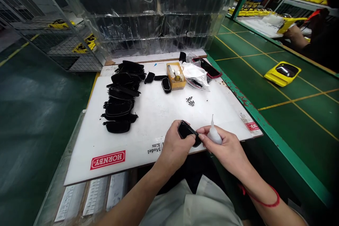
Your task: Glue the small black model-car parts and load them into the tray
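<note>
My left hand (178, 143) is closed around a glossy black plastic part (186, 130), thumb across its face, above the table's near edge. My right hand (225, 146) cradles a small white squeeze bottle (214, 135) with a thin nozzle pointing up. Its thumb and forefinger pinch together at the right end of the black part; whether something tiny is between them is too small to tell. Left of my hands, similar black parts (120, 107) lie stacked in an overlapping row. A little pile of small dark pieces (190, 101), perhaps screws, lies beyond my hands.
A yellow box (177, 82) holding small items stands mid-table, beside a white plastic bag (195, 74) and a red-edged phone (210, 68). Clear bins (159, 17) rise behind. Across a green floor, another person's hand (298, 37) holds a yellow part.
</note>
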Demonstrator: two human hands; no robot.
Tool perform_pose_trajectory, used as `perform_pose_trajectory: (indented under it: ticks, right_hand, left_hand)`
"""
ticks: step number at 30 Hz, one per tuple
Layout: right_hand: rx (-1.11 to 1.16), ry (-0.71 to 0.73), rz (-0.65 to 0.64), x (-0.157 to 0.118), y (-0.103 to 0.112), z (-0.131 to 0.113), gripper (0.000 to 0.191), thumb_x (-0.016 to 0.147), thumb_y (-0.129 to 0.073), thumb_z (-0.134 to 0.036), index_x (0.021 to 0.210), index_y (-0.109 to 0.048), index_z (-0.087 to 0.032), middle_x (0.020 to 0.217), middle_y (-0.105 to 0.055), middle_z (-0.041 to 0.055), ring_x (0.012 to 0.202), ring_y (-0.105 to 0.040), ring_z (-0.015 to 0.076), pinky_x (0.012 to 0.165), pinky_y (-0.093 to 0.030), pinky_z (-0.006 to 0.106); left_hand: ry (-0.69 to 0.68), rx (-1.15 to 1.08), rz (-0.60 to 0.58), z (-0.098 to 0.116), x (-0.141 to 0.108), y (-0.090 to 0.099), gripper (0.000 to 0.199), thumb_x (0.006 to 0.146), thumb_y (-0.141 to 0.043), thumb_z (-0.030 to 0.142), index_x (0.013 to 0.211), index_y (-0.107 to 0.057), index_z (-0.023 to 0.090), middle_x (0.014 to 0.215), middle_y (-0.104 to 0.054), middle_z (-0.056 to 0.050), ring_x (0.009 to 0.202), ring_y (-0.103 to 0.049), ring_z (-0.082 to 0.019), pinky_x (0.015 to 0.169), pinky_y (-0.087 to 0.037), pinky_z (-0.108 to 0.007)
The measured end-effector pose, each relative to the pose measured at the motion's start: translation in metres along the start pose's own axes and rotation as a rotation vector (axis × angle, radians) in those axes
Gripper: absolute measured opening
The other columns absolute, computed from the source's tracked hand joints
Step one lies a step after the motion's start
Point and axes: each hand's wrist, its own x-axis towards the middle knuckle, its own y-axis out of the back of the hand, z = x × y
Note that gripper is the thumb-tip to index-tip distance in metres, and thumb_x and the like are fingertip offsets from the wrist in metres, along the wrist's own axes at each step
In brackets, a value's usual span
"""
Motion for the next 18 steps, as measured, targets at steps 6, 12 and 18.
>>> perform_pose_trajectory:
  ticks: [6,12,18]
  right_hand:
    - [0.191,-0.122,-0.088,0.003,0.004,0.001,0.025,0.078,-0.062,-0.038,0.090,-0.063,-0.016,0.053,-0.050,-0.0040,0.048,-0.042,0.0079,0.049,-0.034,0.021]
    - [0.427,-0.209,-0.152,0.006,0.005,0.006,0.034,0.076,-0.066,-0.040,0.097,-0.060,-0.014,0.055,-0.048,-0.0040,0.047,-0.042,0.0073,0.047,-0.032,0.021]
    - [0.132,-0.100,-0.054,0.006,0.003,0.002,0.028,0.077,-0.061,-0.038,0.092,-0.064,-0.014,0.055,-0.048,-0.0033,0.048,-0.038,0.0083,0.046,-0.030,0.022]
  left_hand:
    - [-0.007,-0.067,-0.055,-0.002,-0.001,0.000,0.018,0.072,-0.060,0.020,0.087,-0.051,0.020,0.074,-0.053,0.004,0.071,-0.050,-0.010,0.065,-0.042,-0.022]
    - [-0.052,-0.089,-0.081,-0.008,0.000,0.000,0.018,0.074,-0.061,0.023,0.088,-0.050,0.020,0.075,-0.054,0.004,0.073,-0.051,-0.011,0.067,-0.043,-0.023]
    - [-0.077,-0.054,-0.060,-0.014,0.004,-0.001,0.017,0.073,-0.060,0.023,0.087,-0.051,0.020,0.075,-0.054,0.003,0.071,-0.051,-0.012,0.065,-0.042,-0.024]
